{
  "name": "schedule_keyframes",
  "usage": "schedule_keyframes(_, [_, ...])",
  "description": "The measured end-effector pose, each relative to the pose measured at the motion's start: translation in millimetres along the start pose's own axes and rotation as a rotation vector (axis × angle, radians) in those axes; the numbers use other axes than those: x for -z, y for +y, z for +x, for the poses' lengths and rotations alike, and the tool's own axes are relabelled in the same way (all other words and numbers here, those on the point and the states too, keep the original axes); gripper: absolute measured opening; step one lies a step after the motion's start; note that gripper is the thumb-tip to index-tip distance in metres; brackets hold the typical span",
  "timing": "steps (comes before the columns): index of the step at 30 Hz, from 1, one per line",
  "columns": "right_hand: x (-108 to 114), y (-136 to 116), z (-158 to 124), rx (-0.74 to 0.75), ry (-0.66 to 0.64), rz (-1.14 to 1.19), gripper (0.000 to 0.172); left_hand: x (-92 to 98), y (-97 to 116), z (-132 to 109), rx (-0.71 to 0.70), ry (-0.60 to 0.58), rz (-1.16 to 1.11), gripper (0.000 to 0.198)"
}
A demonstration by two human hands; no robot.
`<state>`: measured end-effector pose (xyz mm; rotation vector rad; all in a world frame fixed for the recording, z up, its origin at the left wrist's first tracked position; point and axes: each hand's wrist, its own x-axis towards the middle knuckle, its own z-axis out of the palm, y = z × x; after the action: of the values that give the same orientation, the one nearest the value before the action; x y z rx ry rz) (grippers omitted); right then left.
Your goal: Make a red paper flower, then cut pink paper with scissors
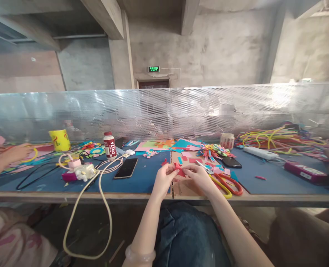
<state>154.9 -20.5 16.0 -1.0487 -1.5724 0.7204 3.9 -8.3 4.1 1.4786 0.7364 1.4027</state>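
Above the brown board [181, 190] at the table's front edge, both my hands hold one small piece of folded red paper [179, 170]. My left hand [164, 178] pinches its left side, fingertips closed on it. From the right, the thumb and fingers of my right hand [199, 178] grip the other side. The paper has pointed corners, and part of it is hidden behind my fingers. Right beside my right hand lie scissors with red handles [231, 184] and scissors with yellow handles [222, 188]. Red and pink paper scraps [194, 160] are scattered just beyond my hands.
A phone [126, 168], a red bottle [110, 145], a yellow cup [59, 140] and a looping cable [108, 207] are on the left. To the right are a black phone [231, 162], a power strip [260, 152] and many coloured strips [273, 138]. Another person's hand [21, 151] works at far left.
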Motion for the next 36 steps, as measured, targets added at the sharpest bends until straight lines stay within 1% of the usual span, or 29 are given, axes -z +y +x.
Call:
schedule_keyframes(10, [-3.2,12.2,-1.8,-0.035,0.019,0.076,0.026,1.0,-0.7,0.5,-0.012,-0.018,0.065,0.014])
schedule_keyframes(15, [-2.3,11.6,-3.0,-0.023,-0.007,0.102,0.025,1.1,0.8,-0.2,-0.007,-0.024,0.086,0.012])
schedule_keyframes(22, [-2.5,11.2,-3.7,-0.029,0.007,0.136,0.021,0.6,1.4,0.2,-0.007,-0.025,0.100,0.014])
schedule_keyframes(28, [-2.6,10.7,-4.3,-0.058,0.007,0.161,0.021,1.6,0.5,0.6,-0.010,-0.038,0.113,0.015])
schedule_keyframes(31, [-2.4,8.8,-4.7,-0.065,0.024,0.172,0.018,1.6,3.3,-1.0,-0.011,-0.057,0.121,0.016])
schedule_keyframes(36, [-2.8,3.7,-6.5,-0.071,0.031,0.208,0.015,-0.7,6.0,-3.4,0.009,-0.130,0.093,0.020])
